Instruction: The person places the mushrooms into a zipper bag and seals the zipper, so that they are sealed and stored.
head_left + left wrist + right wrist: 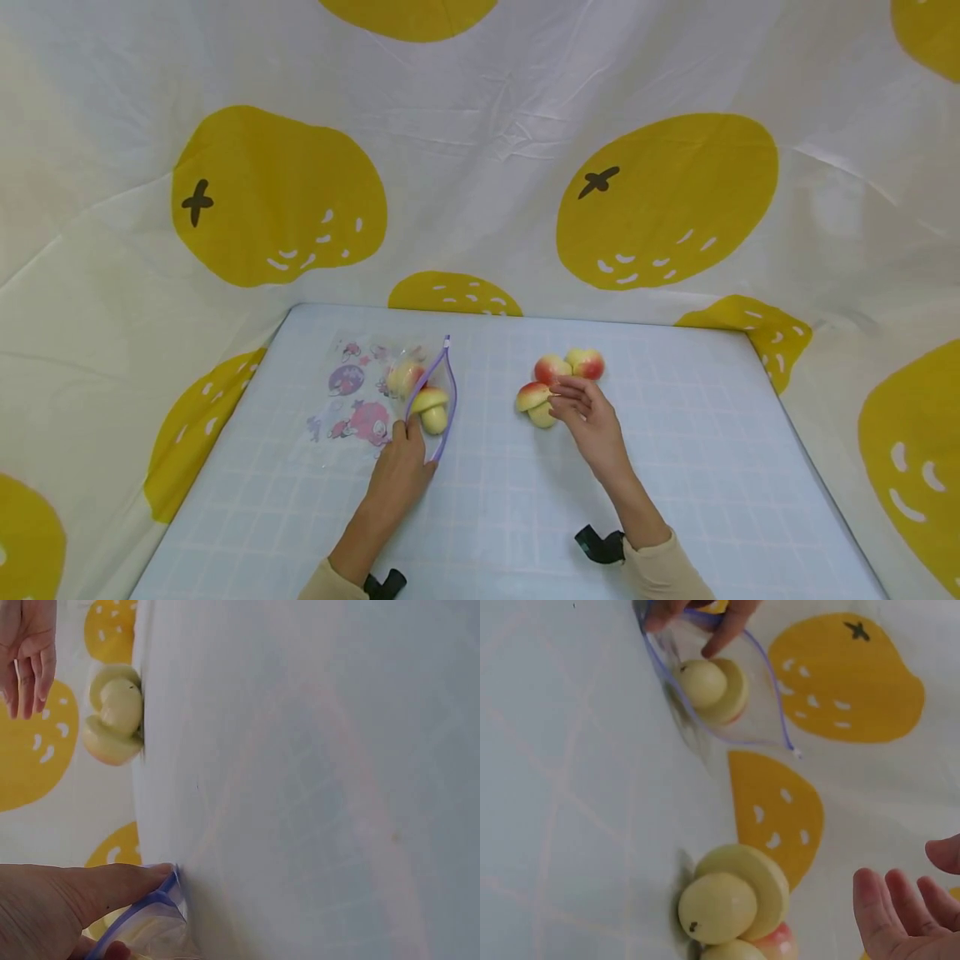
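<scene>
A clear zip bag (348,379) with pink and purple prints lies on the left side of the table, its purple-edged mouth spread apart toward the right. My left hand (401,471) pinches the near side of that mouth between thumb and fingers. Just inside the mouth sits a toy mushroom (432,410), pale yellow with a reddish cap. Behind it, another red-and-yellow piece (405,377) shows through the plastic. My right hand (592,433) hovers with relaxed fingers and holds nothing. Beside its fingertips stand a toy mushroom (534,398) and two more red-and-yellow pieces (551,368), partly hidden.
A pale blue table (495,517) with a faint grid lies under everything. Behind and beside it hangs a white cloth (480,192) printed with large yellow fruit. Black camera mounts (600,546) sit at both wrists.
</scene>
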`<state>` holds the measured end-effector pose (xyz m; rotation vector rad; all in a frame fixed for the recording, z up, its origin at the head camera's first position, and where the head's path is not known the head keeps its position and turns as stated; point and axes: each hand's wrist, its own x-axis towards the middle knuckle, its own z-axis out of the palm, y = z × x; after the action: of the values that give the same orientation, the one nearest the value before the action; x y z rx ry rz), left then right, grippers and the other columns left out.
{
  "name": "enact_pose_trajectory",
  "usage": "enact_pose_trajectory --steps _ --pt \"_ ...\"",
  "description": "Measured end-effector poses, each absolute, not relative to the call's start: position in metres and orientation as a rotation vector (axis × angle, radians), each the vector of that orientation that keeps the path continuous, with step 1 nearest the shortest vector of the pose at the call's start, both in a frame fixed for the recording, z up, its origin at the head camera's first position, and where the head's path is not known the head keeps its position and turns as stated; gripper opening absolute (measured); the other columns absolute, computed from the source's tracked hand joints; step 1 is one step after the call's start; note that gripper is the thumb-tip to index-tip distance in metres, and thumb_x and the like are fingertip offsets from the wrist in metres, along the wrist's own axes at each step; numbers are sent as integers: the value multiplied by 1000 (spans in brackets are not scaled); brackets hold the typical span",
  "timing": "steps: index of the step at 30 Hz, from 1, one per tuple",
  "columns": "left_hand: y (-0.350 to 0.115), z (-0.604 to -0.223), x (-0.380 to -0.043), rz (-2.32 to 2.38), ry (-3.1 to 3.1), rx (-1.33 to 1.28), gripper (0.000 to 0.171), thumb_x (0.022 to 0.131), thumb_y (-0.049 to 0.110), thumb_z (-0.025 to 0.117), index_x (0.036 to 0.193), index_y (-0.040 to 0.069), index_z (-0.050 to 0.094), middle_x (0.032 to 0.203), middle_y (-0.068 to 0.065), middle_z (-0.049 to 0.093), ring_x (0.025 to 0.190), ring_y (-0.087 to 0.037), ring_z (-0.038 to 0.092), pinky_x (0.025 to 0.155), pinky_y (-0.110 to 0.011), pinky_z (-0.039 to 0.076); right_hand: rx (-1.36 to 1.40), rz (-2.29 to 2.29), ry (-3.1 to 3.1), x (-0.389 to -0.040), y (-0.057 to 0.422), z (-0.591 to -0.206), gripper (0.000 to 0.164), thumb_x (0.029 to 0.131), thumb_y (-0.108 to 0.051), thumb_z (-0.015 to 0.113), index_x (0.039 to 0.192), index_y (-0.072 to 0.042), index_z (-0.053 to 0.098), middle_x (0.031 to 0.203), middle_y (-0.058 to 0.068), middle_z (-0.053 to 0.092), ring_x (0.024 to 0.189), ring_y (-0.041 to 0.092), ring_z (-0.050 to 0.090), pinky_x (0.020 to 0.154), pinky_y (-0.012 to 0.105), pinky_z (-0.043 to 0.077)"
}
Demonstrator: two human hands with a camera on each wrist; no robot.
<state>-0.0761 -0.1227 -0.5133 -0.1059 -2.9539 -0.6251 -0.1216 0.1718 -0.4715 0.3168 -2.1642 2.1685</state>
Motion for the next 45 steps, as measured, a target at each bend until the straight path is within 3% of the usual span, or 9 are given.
enact_pose_trajectory --steps 9,16,24,34,45 --pt "-123 -513 -76 -641 -2972 -100 83 76 12 88 137 -18 41 106 -25 48 68 -32 61 64 -43 55 147 2026 -2193 -130 201 -475 39 96 -1 66 131 9 51 122 27 58 104 22 62 84 27 54" --pt "-123 -513 -77 -641 -2981 -98 83 76 13 88 137 -18 41 106 -24 48 67 -30 60 64 -43 55 49 1963 -2205 -140 217 -489 38 95 4 63 132 8 53 127 29 57 104 23 61 82 21 53" --pt "-124 -513 -77 -640 -2988 -96 83 76 13 88 138 -18 41 105 -23 48 65 -29 59 63 -42 54 -140 1873 -2348 -154 227 -510 35 95 -9 69 127 3 60 126 21 61 100 17 60 79 17 51" --pt "-123 -510 -78 -636 -3004 -104 82 77 12 88 137 -18 41 107 -25 48 68 -31 60 63 -43 54 -375 2059 -2414 -167 228 -527 51 94 -26 73 132 3 54 128 21 57 99 13 61 81 28 55" --pt "-123 -505 -79 -643 -3030 -99 81 78 11 86 137 -18 40 107 -25 47 70 -31 61 65 -42 55 -480 1988 -2580 -170 226 -523 67 91 -41 74 139 -1 49 127 24 58 98 23 65 80 29 56"
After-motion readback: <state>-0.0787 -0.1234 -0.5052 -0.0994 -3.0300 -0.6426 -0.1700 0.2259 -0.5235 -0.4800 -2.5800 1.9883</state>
